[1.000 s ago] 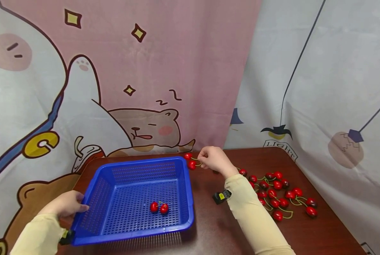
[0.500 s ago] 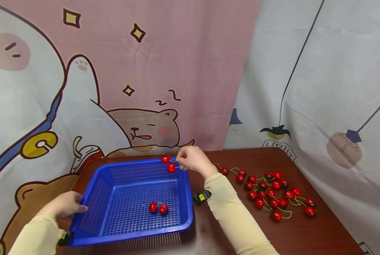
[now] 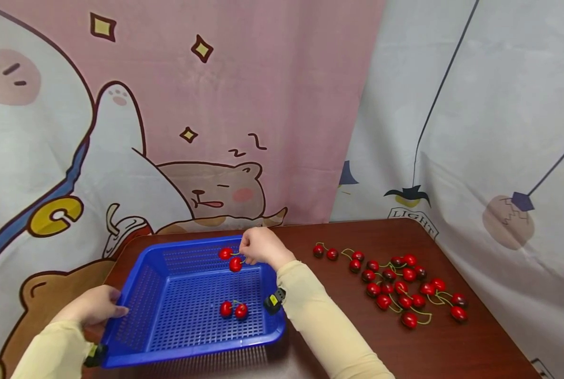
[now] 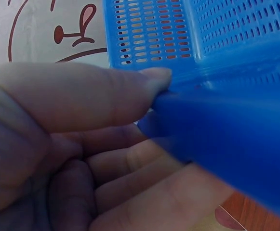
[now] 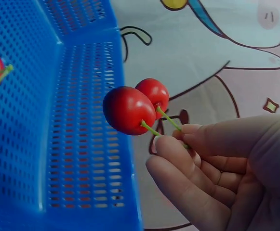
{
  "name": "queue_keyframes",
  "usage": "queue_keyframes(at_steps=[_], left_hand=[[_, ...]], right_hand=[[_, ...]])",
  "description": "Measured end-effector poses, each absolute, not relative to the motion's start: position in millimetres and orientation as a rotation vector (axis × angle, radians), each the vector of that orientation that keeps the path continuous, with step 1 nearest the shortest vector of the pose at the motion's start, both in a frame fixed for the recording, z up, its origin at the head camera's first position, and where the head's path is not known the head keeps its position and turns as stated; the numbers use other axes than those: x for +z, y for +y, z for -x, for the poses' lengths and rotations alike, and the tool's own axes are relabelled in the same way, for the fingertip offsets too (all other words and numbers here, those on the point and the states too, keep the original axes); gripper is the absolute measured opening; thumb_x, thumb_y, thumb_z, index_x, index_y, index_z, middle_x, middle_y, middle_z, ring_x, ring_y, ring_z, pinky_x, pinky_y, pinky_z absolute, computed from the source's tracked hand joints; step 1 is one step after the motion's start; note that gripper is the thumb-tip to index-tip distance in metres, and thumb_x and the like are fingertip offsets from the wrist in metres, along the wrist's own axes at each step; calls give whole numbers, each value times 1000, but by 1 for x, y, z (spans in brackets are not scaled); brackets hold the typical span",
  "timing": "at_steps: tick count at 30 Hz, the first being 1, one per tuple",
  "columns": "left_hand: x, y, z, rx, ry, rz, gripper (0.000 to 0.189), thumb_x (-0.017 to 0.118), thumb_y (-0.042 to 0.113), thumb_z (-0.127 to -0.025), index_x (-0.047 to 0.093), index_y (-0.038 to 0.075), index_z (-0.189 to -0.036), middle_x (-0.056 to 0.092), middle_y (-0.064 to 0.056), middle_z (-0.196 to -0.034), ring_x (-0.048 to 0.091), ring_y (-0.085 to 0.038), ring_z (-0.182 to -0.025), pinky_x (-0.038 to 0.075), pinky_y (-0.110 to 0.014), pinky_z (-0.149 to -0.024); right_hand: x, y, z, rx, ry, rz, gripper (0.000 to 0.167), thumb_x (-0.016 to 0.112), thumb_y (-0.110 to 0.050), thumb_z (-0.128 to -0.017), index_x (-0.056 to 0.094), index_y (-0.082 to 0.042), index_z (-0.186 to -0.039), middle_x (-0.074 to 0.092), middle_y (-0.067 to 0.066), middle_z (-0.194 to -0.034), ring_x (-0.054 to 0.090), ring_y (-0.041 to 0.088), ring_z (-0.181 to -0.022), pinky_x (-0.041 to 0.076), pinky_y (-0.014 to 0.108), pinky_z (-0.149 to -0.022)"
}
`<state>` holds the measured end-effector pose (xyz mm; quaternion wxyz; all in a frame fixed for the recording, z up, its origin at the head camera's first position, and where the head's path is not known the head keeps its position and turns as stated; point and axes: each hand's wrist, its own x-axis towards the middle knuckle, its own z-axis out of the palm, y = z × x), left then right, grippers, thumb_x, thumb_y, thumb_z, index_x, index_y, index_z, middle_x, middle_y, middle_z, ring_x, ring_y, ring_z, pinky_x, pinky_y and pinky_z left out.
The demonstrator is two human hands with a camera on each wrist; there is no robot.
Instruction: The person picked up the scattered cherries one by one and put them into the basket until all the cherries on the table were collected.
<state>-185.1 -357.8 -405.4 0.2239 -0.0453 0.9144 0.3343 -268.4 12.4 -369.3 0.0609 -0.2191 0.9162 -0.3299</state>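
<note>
A blue plastic basket (image 3: 201, 345) with slotted walls stands on the left of the table. My left hand (image 3: 90, 306) grips its left rim; in the left wrist view the thumb lies over the rim and the fingers are beneath. My right hand (image 3: 264, 246) pinches the green stems of a pair of red cherries (image 5: 129, 110) between thumb and fingertips. In the head view this pair appears over the basket's far right part. Another cherry pair (image 3: 233, 310) lies on the basket floor, toward the near right.
Several more cherries (image 3: 401, 287) with stems lie scattered on the right of the brown table (image 3: 339, 310). A separate pair (image 3: 325, 252) lies nearest the basket's right side. A printed curtain (image 3: 291, 105) hangs behind the table.
My right hand has carried the pinched cherry pair leftward from beyond the basket's right rim to over the basket, ending slightly lower in view. The left hand stays on the rim.
</note>
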Motion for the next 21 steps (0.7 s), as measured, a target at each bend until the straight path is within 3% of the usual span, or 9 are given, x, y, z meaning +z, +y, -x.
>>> queue_keyframes(at_steps=[7,16,21], left_hand=[[-404,-358,187,862,2532,115,34,63,-1,-92,49,-28,-107,67,-14,-82,69,-29,-73,59,-44,-66],[-404,-357,186,867,2549,114,30,64,-1,-91,53,-25,-105,67,-14,-79,69,-29,-71,59,-44,-64],[-403,-356,185,864,2545,122,31,64,-1,-91,53,-26,-105,67,-14,-80,69,-29,-72,59,-45,-65]], right_hand=[[-381,0,267,-827,2797,672,24,61,-6,-92,71,-4,-70,69,0,-63,63,9,-52,51,22,-60],[-394,-8,263,-754,2788,621,35,59,-3,-90,54,-10,-56,67,3,-60,66,16,-58,45,22,-49],[-402,-11,261,-693,2789,618,29,62,-3,-89,60,-6,-60,66,2,-58,64,14,-53,45,23,-48]])
